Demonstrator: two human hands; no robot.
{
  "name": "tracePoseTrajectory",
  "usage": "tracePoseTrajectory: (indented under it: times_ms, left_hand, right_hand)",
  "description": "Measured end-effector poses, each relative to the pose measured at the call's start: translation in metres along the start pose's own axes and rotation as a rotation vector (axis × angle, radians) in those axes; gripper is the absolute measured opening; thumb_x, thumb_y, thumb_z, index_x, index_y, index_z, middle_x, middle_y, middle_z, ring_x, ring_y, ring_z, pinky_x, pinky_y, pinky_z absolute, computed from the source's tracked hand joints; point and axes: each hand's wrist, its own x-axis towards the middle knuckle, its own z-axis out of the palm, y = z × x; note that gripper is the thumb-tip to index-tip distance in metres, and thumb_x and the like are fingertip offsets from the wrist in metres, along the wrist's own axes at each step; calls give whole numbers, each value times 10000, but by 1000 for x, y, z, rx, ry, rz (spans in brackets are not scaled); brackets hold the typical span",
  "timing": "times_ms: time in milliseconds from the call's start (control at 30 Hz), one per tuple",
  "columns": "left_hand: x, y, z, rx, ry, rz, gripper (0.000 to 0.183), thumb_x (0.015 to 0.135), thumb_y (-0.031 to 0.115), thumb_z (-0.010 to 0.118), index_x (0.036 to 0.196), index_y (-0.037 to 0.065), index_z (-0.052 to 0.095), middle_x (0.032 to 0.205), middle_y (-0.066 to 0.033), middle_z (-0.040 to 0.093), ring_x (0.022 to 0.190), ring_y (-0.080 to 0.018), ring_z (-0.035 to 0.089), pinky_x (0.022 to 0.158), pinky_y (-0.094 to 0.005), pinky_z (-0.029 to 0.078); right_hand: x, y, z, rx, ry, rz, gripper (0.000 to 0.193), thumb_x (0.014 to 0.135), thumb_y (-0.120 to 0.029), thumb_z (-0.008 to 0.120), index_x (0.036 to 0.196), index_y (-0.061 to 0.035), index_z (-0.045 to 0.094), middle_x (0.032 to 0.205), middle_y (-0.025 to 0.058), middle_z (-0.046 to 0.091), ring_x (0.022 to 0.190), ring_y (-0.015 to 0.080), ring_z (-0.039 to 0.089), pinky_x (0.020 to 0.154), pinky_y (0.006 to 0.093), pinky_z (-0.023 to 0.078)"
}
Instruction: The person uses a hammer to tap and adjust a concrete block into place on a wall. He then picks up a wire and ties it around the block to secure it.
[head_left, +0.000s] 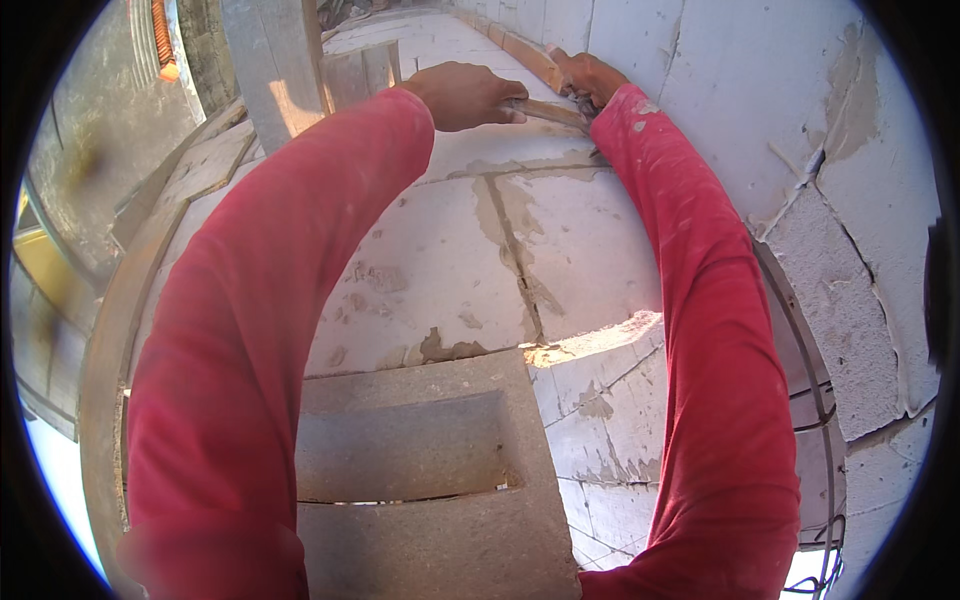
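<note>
Both of my arms, in red sleeves, reach far forward along a wall of pale blocks. My left hand (465, 97) is closed on the near end of a short wooden strip (552, 112), thumb and fingers pinching it. The strip slants to the right, toward my right hand (592, 78), which is bent against the wall. Its fingers are curled round something small and greyish, mostly hidden by the hand and sleeve. A longer wooden batten (525, 57) runs along the foot of the right-hand wall and ends by my right hand.
A grey hollow concrete block (430, 372) lies close below me. Pale blocks with mortar-smeared joints (515, 250) stretch ahead. The white block wall (740, 90) rises at right, cracked and rough. Wooden boards (275, 75) stand at left, and black wires (825, 570) hang lower right.
</note>
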Motion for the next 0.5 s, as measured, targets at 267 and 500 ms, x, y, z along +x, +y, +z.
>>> tracePoseTrajectory:
  times_ms: [267, 500]
  left_hand:
    - [1, -8, -7, 48, 4, 12, 473, 1014, 525, 487, 1316, 182, 613, 1075, -118, 707, 1021, -318, 671, 890, -474, 518]
    - [6, -10, -12, 63, 9, 30, 470, 1018, 514, 488, 1311, 168, 613, 1062, -121, 705, 1017, -327, 667, 896, -472, 515]
  right_hand:
    - [-11, -15, 2, 33, 54, 94, 866, 914, -751, 442, 1050, 73, 670, 890, 125, 623, 736, 180, 476, 623, 389, 381]
    - [-22, -18, -2, 14, 8, -50, 863, 903, -769, 440, 1052, 48, 673, 932, 126, 630, 773, 205, 491, 664, 394, 395]
